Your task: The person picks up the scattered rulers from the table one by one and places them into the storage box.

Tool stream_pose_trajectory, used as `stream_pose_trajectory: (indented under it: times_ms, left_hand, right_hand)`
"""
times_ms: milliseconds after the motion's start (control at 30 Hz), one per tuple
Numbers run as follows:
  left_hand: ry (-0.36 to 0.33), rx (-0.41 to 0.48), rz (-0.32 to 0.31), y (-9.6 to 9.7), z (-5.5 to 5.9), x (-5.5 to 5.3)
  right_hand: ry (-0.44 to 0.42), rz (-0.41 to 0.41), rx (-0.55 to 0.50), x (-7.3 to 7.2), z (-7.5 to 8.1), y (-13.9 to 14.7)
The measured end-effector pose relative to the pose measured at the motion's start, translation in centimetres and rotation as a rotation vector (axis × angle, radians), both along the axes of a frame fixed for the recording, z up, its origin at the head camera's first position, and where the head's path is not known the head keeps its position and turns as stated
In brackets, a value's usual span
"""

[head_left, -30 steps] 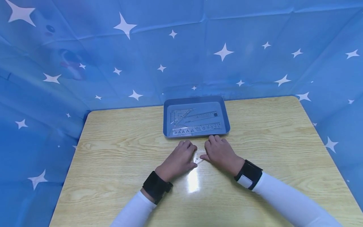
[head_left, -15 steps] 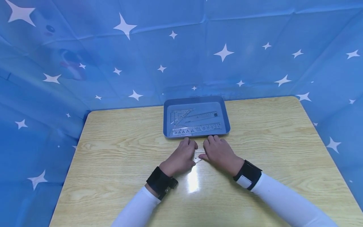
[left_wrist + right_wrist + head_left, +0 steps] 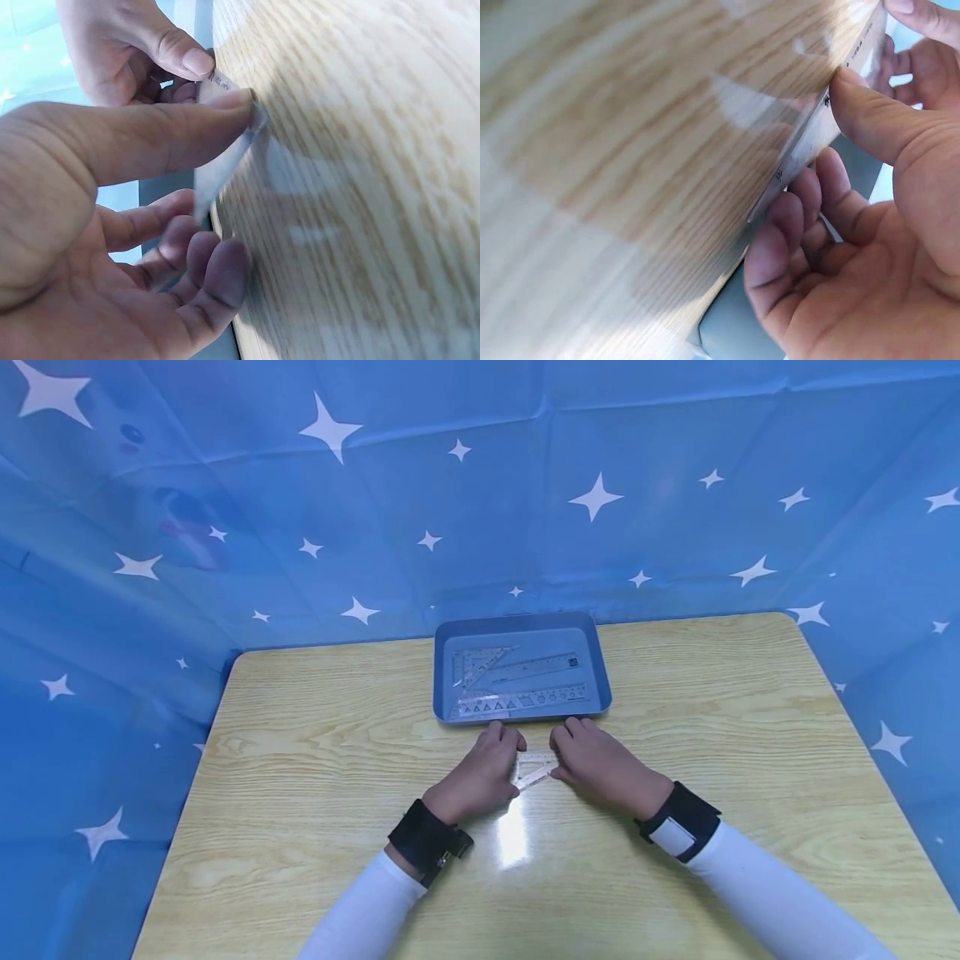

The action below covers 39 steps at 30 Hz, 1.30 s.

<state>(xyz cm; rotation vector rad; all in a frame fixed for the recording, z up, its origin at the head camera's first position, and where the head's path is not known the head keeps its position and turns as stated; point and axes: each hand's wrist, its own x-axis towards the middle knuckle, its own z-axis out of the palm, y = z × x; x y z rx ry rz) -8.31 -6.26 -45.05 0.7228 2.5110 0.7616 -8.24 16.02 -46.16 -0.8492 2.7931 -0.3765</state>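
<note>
Between both hands is a small clear plastic set square (image 3: 536,757), a triangle with a hollow middle and printed marks. My left hand (image 3: 472,778) pinches its left end; in the left wrist view the thumb (image 3: 172,135) lies over a corner of it, the other fingers curled behind. My right hand (image 3: 609,768) pinches the opposite end, thumb (image 3: 877,112) on the near edge and fingertips behind in the right wrist view. The set square stands tilted close over the wooden table. Fingers hide both of its ends.
Just beyond the hands stands a blue tray (image 3: 562,639). In it lie another clear set square (image 3: 480,667), a straight ruler (image 3: 534,667) and a stencil ruler (image 3: 525,698). A blue starry cloth (image 3: 480,485) hangs behind the table (image 3: 300,760).
My right hand has shifted right along the set square, so more of the triangle shows between the hands. My left hand has moved slightly right and forward. The tray has stayed put.
</note>
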Motion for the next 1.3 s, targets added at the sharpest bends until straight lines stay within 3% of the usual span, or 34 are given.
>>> stream_pose_trajectory:
  times_ms: [367, 767, 1000, 1167, 1300]
  left_hand:
    - [-0.02, 0.005, 0.021, 0.07, 0.21, -0.04]
    - [0.094, -0.009, -0.006, 0.16, 0.28, 0.11]
    - [0.179, 0.1, -0.01, 0.31, 0.03, 0.56]
    - [0.17, 0.173, 0.034, 0.58, 0.14, 0.53]
    - [0.161, 0.169, 0.025, 0.65, 0.51, 0.37]
  right_hand:
    - [-0.063, -0.041, -0.026, -0.12, 0.2, 0.02]
    - [-0.019, -0.034, -0.083, 0.06, 0.0, -0.22]
    - [-0.012, -0.04, -0.118, 0.19, 0.09, -0.24]
    - [-0.016, -0.027, -0.15, 0.25, -0.03, -0.17]
    - [-0.04, -0.028, -0.165, 0.28, 0.05, -0.11]
